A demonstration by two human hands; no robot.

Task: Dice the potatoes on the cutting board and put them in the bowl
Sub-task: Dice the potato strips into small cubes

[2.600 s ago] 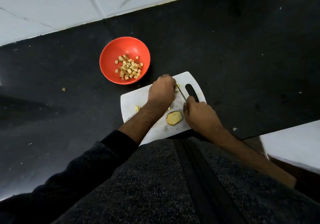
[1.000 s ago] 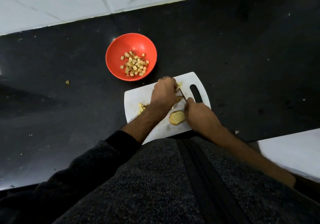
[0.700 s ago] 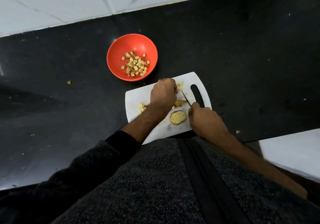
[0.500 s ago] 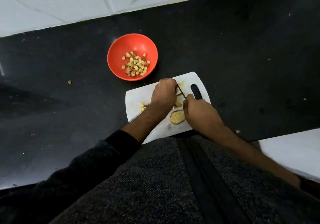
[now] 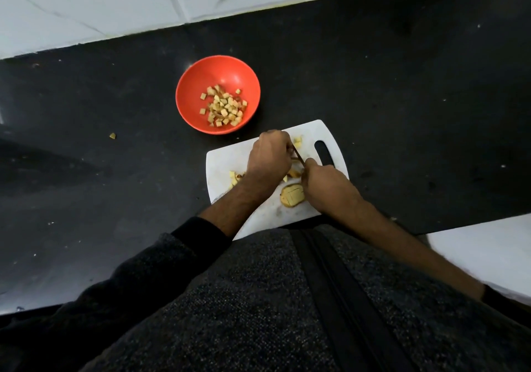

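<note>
A: Which step is this?

B: Dicing, I'd say. The left hand (image 5: 268, 156) sits curled over a potato piece on the board (image 5: 221, 164), fingers bent round it and hiding most of it. The right hand (image 5: 326, 184) grips a knife (image 5: 297, 156); its handle is swallowed by the fist, only the thin blade shows.

A: Which way does the blade run?

B: Its long axis goes from the right hand up and left, toward the left hand's knuckles, tip close to them.

A: And the rest of the potato?

B: A scored half (image 5: 292, 196) lies cut face up at the board's near edge, just beside the right hand. A few dice (image 5: 234, 177) lie by the left wrist, another bit (image 5: 297, 141) at the far edge. More cubes are already in the bowl (image 5: 198, 84), on the counter (image 5: 402, 98) just beyond the board's far left corner.

A: Next move?

B: Probably short downward cuts through the held piece, keeping the blade clear of the knuckles. Then the scored half, then carrying the dice to the bowl.
</note>
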